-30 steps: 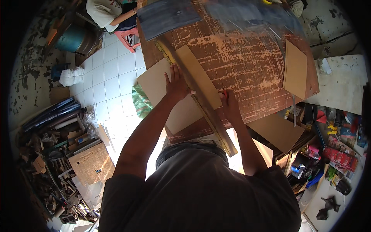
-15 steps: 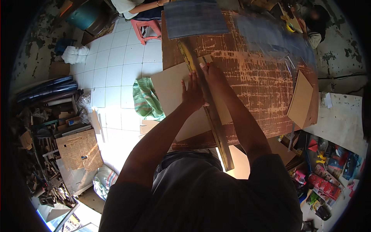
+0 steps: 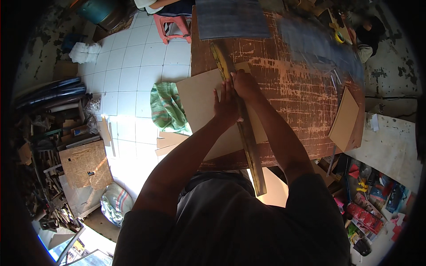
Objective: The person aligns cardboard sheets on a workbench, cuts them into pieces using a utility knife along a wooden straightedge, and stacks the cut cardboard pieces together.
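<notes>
I have my left hand (image 3: 225, 106) spread flat and my right hand (image 3: 243, 84) clamped on the long wooden straightedge (image 3: 242, 128), pinning it across the cardboard sheet (image 3: 202, 104) on the worktop (image 3: 301, 88) so neither slips.

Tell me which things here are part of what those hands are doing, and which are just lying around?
In use:
- left hand, pressing flat on the long wooden straightedge
- right hand, at the straightedge's edge
- cardboard sheet under the straightedge
- worn wooden table

Lying about:
- green cloth on the floor
- spare cardboard piece
- pink stool
- tape roll
</notes>
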The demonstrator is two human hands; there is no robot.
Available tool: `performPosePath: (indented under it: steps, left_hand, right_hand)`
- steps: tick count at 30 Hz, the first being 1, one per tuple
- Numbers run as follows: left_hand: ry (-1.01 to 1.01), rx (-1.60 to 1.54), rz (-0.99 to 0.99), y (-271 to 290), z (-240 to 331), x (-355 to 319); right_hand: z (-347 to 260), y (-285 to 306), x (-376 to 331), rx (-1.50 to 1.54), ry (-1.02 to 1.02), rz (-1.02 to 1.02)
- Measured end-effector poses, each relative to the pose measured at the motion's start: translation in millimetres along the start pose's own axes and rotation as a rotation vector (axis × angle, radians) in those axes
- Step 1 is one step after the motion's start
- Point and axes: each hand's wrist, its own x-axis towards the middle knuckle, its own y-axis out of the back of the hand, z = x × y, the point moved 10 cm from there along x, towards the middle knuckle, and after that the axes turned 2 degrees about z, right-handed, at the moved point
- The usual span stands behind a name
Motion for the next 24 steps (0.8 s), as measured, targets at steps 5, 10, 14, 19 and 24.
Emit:
performPosePath:
  steps: [5,10,14,19,24]
  left_hand:
    - [-0.011,0.004,0.023,-2,2,0]
    - [-0.010,-0.021,0.045,-3,-1,-2]
    - [-0.010,0.016,0.001,-1,3,0]
    - [-0.004,0.027,-0.008,-7,-2,0]
    - [-0.012,0.048,-0.025,-2,1,0]
  right_hand:
    - [8,-7,0,0.011,-0.039,-0.075]
    - [15,-9,-40,0.031,-0.058,-0.096]
    - [48,-21,-87,0.088,-0.172,-0.103]
    - [64,-27,-165,0.004,-0.162,-0.144]
    - [81,-21,-251,-0.027,-0.246,-0.217]
